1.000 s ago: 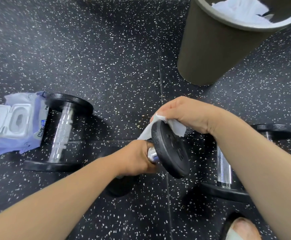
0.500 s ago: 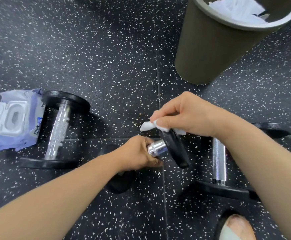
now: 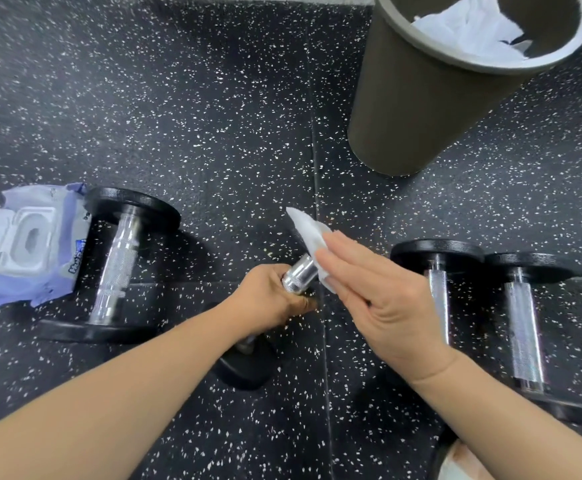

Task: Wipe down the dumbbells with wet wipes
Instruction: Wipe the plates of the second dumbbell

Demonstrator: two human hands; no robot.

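My left hand (image 3: 268,299) grips the chrome handle of a tilted dumbbell (image 3: 300,275) held off the floor. Its lower black plate (image 3: 248,365) shows below my wrist. My right hand (image 3: 386,306) lies flat with straight fingers over the dumbbell's upper end and presses a white wet wipe (image 3: 308,233) against it. The upper plate is hidden behind that hand. One corner of the wipe sticks out past my fingertips.
On the speckled black floor one dumbbell (image 3: 116,265) lies at left beside an open wet wipe pack (image 3: 23,244). Two more dumbbells (image 3: 436,296) (image 3: 524,323) lie at right. A dark bin (image 3: 421,98) with used wipes stands at the back right. A shoe tip (image 3: 462,462) shows at bottom.
My right hand has gone from pinching the wipe on the plate's rim to lying flat over the plate's face. The held dumbbell has turned, hiding its upper plate.
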